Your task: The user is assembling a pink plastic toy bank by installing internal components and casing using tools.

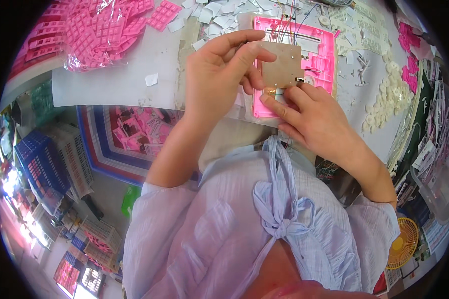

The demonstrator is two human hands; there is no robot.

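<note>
A flat brown circuit board (283, 65) is tilted over an open pink plastic housing (326, 50) at the table's front edge. At the board's left edge my left hand (224, 67) is closed, thumb across its face and index finger raised along the top corner. My right hand (312, 107) grips the lower edge with bent fingers; its thumb lies beside a small shiny piece that I cannot make out. Thin red and dark wires (284, 25) rise behind the board from the housing. A small metal-and-black part (299, 79) sits at the board's lower right corner.
Pink keypad pieces in a clear bag (97, 37) lie at the far left, and white square pieces (224, 20) at the back. Cream round parts (389, 94) are heaped on the right. Below the table's left edge stands a basket (92, 134) of pink parts. A yellow fan (403, 241) is lower right.
</note>
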